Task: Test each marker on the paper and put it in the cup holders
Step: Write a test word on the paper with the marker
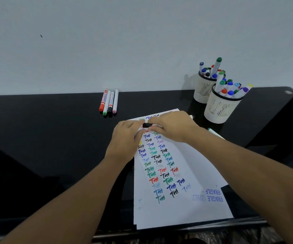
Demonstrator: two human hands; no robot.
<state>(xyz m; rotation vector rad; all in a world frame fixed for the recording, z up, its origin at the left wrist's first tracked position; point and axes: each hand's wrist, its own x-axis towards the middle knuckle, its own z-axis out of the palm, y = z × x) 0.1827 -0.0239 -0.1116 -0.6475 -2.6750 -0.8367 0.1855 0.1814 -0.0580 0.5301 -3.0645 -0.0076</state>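
Black-capped marker (148,125) is pinched between both hands above the paper (181,205). Left hand (124,138) grips its cap end. Right hand (174,125) curls around the barrel.

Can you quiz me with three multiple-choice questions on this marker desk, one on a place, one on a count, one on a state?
1. Where do the two cup holders stand?
A. at the desk's far right, by the wall
B. at its near left edge
C. on the paper

2. How many loose markers lie side by side at the wall?
A. two
B. four
C. seven

3. What are the hands doing?
A. resting flat on the desk
B. both gripping a black-capped marker over the paper
C. lifting a cup holder

Answers: 1 A, both stand against the wall at right. 2 B, caps show red, green, black, pink. 3 B, left hand and right hand meet on it.
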